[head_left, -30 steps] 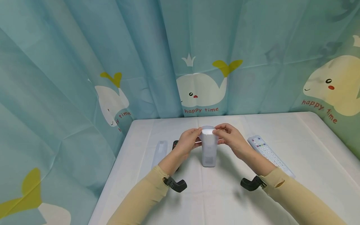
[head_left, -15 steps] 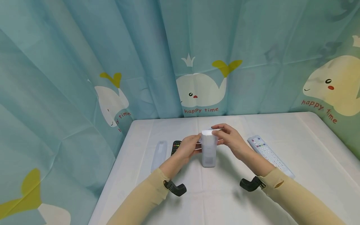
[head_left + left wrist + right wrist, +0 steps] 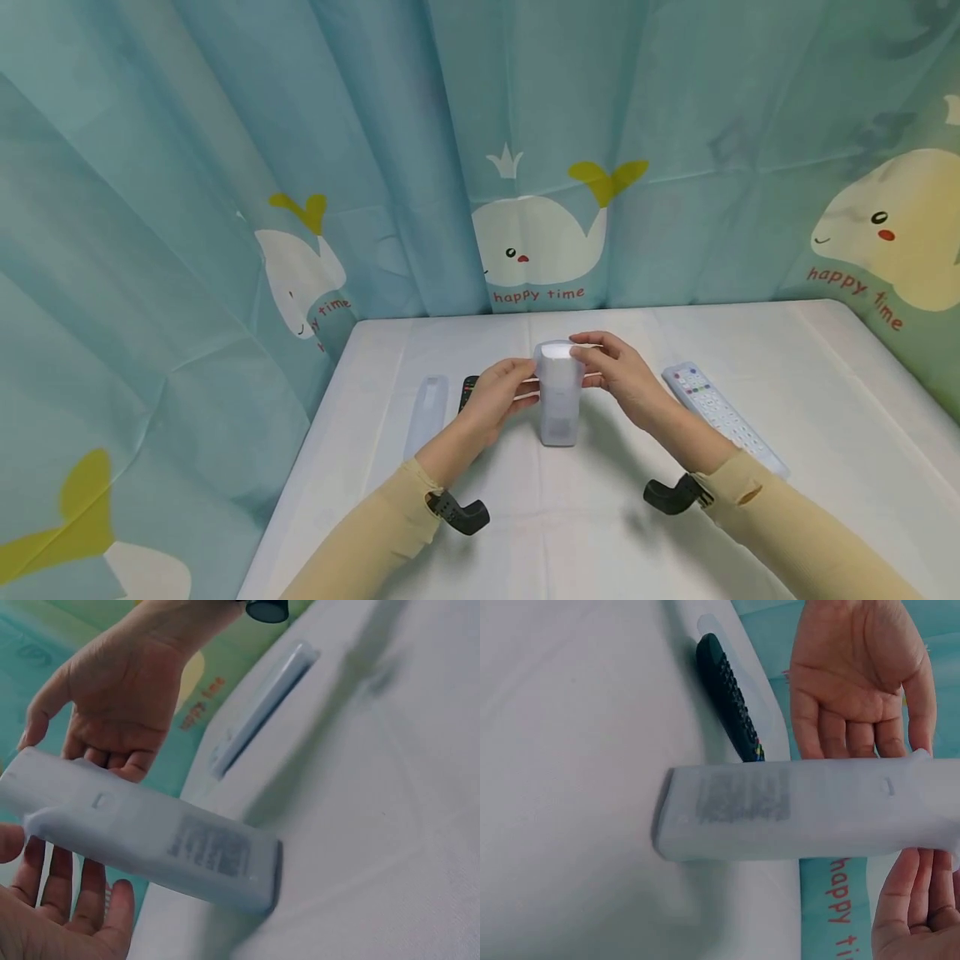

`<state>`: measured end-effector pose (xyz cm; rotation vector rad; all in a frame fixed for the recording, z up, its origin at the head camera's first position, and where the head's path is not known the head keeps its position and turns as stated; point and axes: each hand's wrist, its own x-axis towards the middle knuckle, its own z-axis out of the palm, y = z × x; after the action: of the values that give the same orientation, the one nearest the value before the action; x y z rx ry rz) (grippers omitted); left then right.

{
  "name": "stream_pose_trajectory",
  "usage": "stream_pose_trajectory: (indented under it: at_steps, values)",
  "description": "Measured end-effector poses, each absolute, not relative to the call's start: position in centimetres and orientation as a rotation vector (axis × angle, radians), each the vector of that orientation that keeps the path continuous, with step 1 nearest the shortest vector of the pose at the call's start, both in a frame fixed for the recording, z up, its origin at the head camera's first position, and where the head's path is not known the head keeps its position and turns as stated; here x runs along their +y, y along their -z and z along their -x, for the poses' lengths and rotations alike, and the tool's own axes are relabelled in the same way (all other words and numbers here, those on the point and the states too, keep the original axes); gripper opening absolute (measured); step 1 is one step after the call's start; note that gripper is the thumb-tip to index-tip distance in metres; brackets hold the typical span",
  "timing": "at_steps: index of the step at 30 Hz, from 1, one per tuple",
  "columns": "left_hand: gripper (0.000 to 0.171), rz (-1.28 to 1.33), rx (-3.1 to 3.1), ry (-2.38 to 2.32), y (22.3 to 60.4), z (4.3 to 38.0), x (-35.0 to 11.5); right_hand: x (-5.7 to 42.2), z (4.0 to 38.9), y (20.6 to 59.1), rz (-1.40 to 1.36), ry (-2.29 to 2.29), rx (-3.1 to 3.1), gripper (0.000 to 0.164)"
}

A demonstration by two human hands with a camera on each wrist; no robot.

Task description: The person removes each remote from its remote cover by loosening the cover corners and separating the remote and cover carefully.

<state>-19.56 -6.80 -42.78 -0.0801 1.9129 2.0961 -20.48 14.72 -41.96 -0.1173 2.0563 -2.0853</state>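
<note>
A white remote control point(image 3: 559, 408) in a translucent silicone cover stands on end on the table, its labelled back toward me. The cover's loose rim point(image 3: 45, 817) flares around the remote's upper end. My left hand point(image 3: 498, 393) pinches the rim at the upper left between thumb and fingers. On the other side, my right hand point(image 3: 621, 379) pinches the upper right edge, thumb in front and fingers behind. In the right wrist view the remote's white end point(image 3: 941, 791) sticks out of the cover. The remote's button side is hidden.
A black remote point(image 3: 468, 390) lies partly behind my left forearm. Left of it is an empty translucent cover point(image 3: 427, 412). A white remote in a bluish cover point(image 3: 720, 415) lies at the right. Whale-printed curtains point(image 3: 405, 250) hang behind the white table point(image 3: 600, 533).
My left hand has shifted slightly down along the cover. The cover's rim slipped lower behind the remote's top, then spread up and out again. My right hand has hardly moved.
</note>
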Motion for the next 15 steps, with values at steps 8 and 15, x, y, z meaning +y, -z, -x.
stream_pose_trajectory:
  at_steps: [8,15]
  values:
    - [0.030,0.076,1.931,-2.085,42.93,19.54,-6.58,15.54,19.91,42.57,0.083,2.103,1.928,0.047]
    - [0.030,0.072,1.934,-2.076,43.00,19.63,-6.47,15.73,19.53,42.63,0.042,2.062,1.944,0.038]
